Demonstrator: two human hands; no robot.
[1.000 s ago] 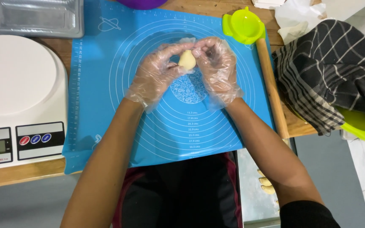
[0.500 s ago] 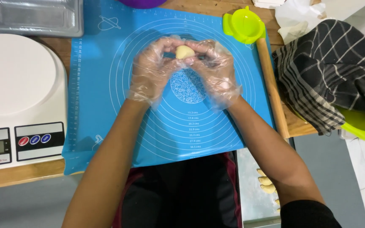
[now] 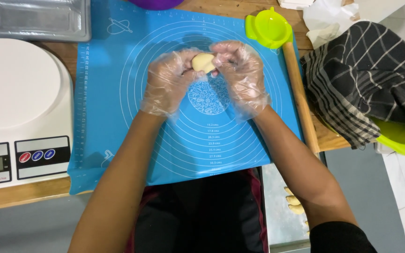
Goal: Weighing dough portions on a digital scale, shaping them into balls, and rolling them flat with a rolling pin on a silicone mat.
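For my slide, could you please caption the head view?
Two gloved hands, left hand and right hand, pinch a dough piece above a blue mat.

Wooden table (image 3: 19,196) bears blue mat (image 3: 108,93), white scale (image 3: 19,107).

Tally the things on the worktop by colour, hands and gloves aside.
Blue: 1, the blue silicone rolling mat
Lime green: 2, round dumpling press, bowl under the striped cloth
White: 1, the kitchen scale
Pale cream: 1, the dough ball in both hands
Wood: 1, rolling pin
Total: 6
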